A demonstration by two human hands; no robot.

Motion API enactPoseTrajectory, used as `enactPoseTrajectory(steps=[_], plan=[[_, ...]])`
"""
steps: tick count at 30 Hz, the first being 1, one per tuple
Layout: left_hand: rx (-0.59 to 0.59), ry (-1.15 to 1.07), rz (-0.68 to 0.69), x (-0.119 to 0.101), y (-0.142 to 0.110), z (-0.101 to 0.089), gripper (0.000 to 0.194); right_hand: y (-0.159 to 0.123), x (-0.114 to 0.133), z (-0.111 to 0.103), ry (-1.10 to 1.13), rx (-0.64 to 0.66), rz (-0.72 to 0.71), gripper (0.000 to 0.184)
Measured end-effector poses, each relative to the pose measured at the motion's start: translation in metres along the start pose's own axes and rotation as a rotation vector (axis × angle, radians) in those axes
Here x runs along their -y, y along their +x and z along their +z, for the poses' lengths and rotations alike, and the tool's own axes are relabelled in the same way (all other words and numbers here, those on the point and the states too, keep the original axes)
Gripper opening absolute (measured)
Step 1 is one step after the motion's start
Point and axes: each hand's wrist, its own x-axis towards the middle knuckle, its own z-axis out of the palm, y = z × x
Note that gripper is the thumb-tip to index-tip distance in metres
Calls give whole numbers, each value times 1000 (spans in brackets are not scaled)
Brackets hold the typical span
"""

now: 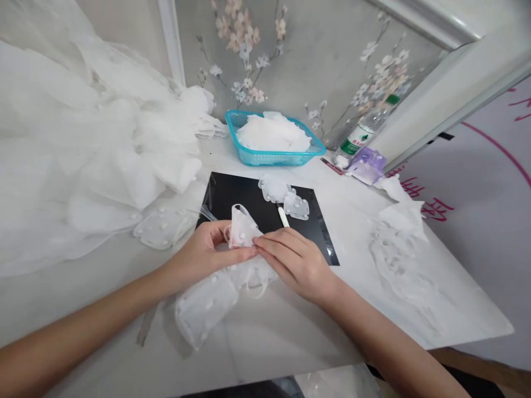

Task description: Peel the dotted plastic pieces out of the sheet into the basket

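Observation:
Over the front of a black mat (pixel 224 190), my left hand (pixel 207 246) pinches a translucent white piece (pixel 243 228) with small white knobs and a looped edge. The fingertips of my right hand (pixel 301 262) close on the same piece from its right side. Below my hands, a similar knobbed sheet (pixel 207 307) lies on the table, with thin loops of trimming beside it. Just beyond my right hand is a slim white-handled tool (pixel 283 216), its dark tip toward two more pieces (pixel 296 205) on the mat.
A large heap of sheer white material (pixel 91 132) covers the left side. At the back stands a blue basket (pixel 276 159) filled with white pieces. A green-capped bottle (pixel 360 138) and a purple packet (pixel 367 166) stand back right. White scraps (pixel 400 265) lie on the right.

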Motion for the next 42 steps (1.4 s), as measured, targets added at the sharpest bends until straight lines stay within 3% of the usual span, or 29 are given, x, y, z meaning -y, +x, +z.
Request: enactPoseTrajectory(steps=[14, 19, 23, 27, 29, 35, 40, 42], plan=[[58, 10, 56, -3, -1, 0, 24, 1, 9, 1, -8, -12, 230, 11], [71, -67, 20, -5, -1, -1, 26, 1, 1, 1, 108, -101, 374, 12], [79, -125, 10, -4, 1, -2, 27, 0, -3, 0, 285, -85, 520, 11], [115, -118, 26, -5, 1, -1, 12, -1, -3, -1, 351, 44, 383, 9], [112, -101, 21, -6, 0, 1, 14, -1, -2, -3, 298, 70, 336, 10], [-10, -24, -20, -7, -1, 4, 21, 0, 2, -4, 156, 106, 325, 10], [7, 46, -2, -7, -2, 3, 24, 0, 2, -2, 264, 88, 325, 29], [21, 72, 3, -6, -2, 2, 27, 1, 1, -1, 325, 66, 324, 27]])
